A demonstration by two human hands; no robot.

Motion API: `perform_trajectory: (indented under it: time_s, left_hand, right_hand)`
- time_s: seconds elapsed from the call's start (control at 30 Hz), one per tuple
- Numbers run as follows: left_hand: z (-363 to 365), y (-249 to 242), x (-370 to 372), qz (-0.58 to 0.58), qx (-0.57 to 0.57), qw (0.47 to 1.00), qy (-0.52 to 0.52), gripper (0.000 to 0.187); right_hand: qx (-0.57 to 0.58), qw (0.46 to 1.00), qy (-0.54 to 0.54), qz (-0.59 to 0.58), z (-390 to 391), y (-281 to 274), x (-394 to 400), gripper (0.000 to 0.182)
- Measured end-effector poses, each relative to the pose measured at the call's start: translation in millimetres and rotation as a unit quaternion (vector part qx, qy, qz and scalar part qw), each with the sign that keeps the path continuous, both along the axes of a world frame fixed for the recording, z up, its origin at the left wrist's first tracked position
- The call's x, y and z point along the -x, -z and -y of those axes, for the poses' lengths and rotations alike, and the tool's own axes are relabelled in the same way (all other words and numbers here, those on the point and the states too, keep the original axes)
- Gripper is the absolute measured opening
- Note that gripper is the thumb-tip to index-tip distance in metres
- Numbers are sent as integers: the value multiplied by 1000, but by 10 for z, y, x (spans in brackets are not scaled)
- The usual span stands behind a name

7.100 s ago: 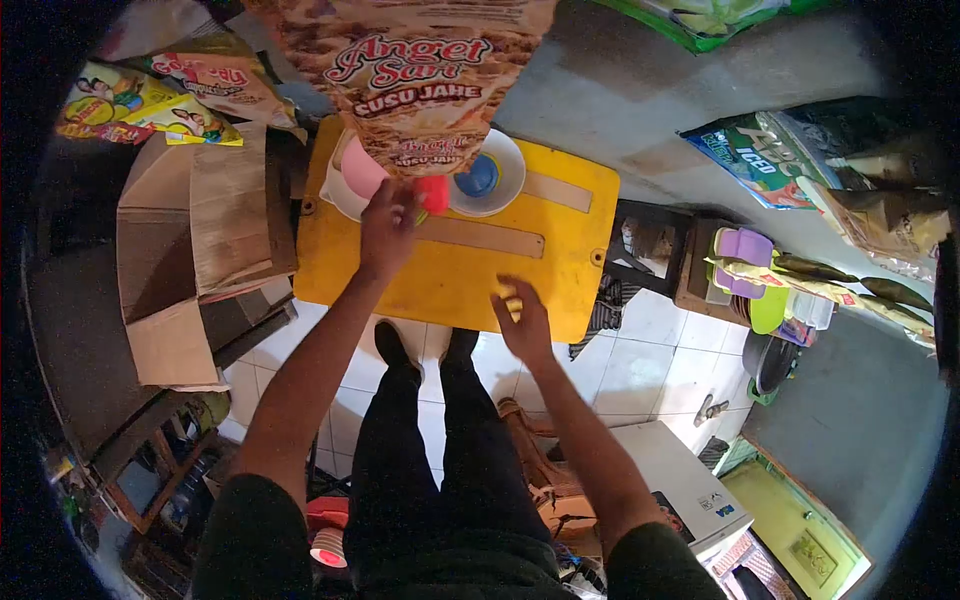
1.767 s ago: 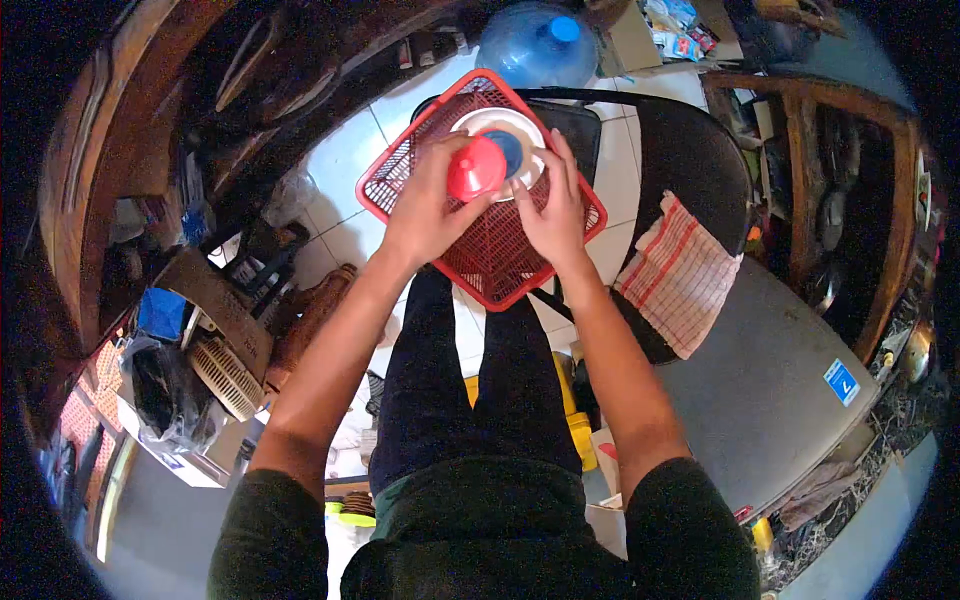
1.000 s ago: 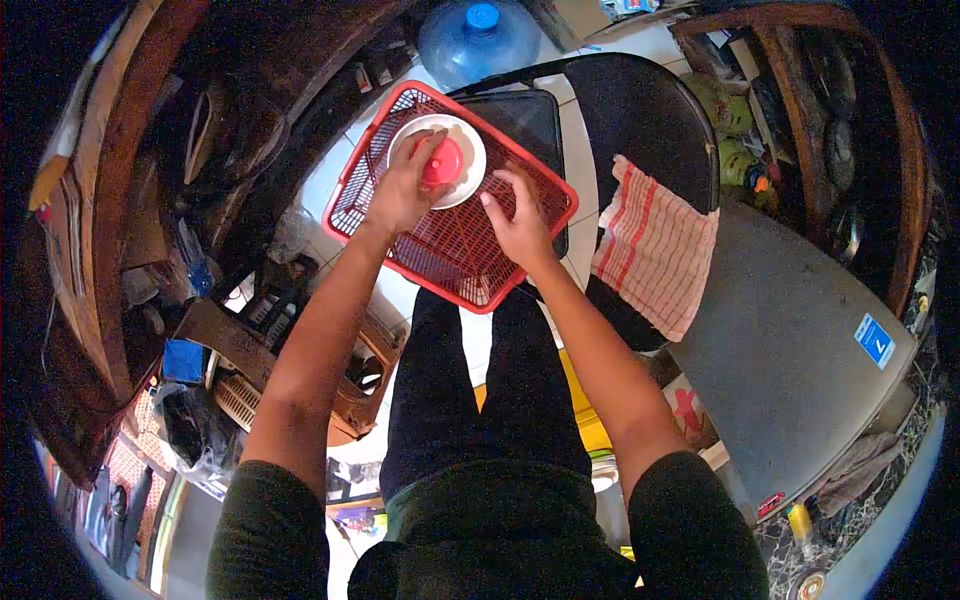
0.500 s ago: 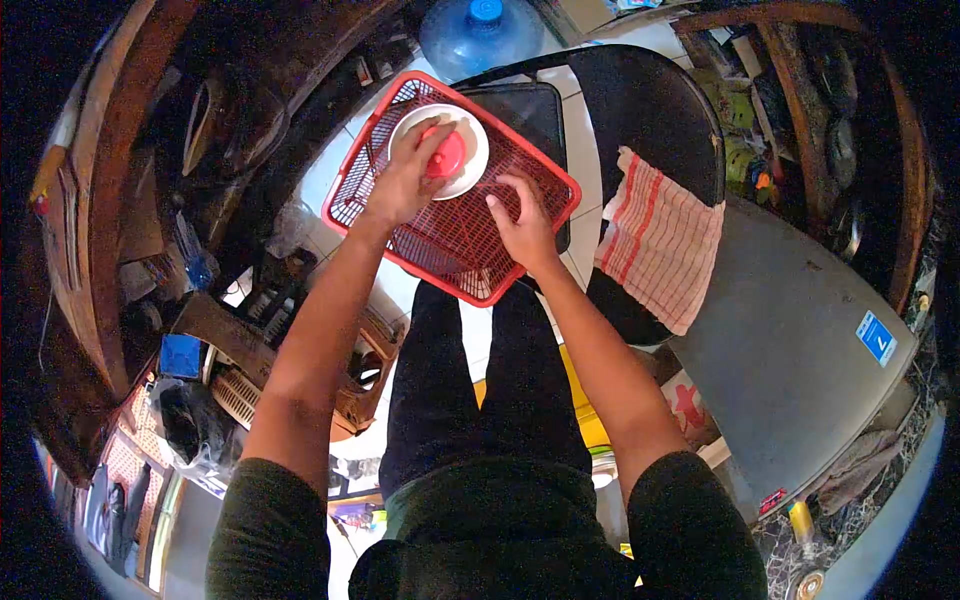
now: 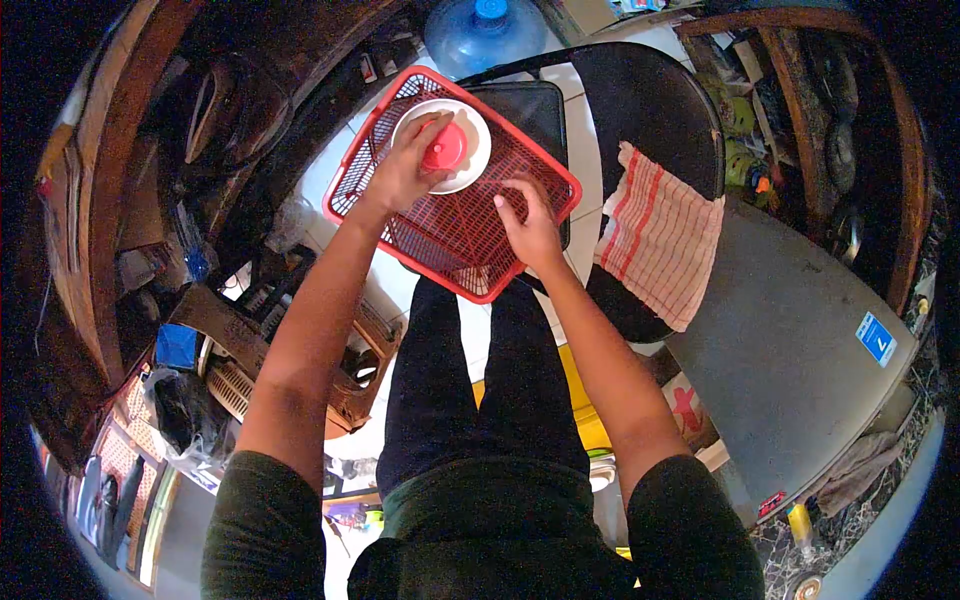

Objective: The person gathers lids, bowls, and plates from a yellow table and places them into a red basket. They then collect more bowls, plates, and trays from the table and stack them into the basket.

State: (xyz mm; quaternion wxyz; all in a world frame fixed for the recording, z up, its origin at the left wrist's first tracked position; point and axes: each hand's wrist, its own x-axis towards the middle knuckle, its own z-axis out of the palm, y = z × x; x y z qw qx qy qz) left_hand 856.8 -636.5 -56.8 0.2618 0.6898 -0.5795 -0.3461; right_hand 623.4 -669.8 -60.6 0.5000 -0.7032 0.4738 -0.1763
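Observation:
In the upper middle, a red plastic basket (image 5: 468, 283) with latticed sides holds a white bowl (image 5: 482, 150). Inside the bowl sits a small round red thing (image 5: 446, 149), perhaps a lid or cup; its exact kind does not show. My left hand (image 5: 402, 177) reaches over the bowl's left rim, its fingers and thumb curled around the red thing. Over the basket's right part, my right hand (image 5: 532, 226) has thumb and fingers curved and apart, with nothing visible between them.
A black chair (image 5: 650, 100) stands to the right with a red-striped cloth (image 5: 664, 235) draped on it. Beyond the basket is a blue water jug (image 5: 485, 40). A grey panel (image 5: 790, 350) with a blue label lies at right. Cluttered wooden shelves line the left.
The left hand's fingers have shifted slightly on the red thing, uncovering more of its top. The right hand's fingers have curled in a little. Bowl and basket stay nearly in place.

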Motion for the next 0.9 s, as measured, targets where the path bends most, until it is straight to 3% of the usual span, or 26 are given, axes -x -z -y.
perform_trajectory:
  time_s: [0.23,0.4,0.5,0.7,0.9]
  left_hand:
    - [-6,-19,1,-19,-16,1000,6,84]
    - [-99,-165,14,64,34,997,27,89]
    - [-300,-607,108,47,-1,999,9,90]
    - [-959,-1756,396,9,-62,997,-53,85]
    - [-1325,-2568,725,-27,-44,998,-48,76]
  right_hand:
    - [10,999,15,29,-73,-79,21,30]
    - [-97,993,39,53,-214,-219,121,30]
    - [-133,987,68,65,-323,-378,211,29]
    - [-253,944,105,185,-346,-1218,381,32]
    - [-214,943,72,246,-273,-2209,592,31]
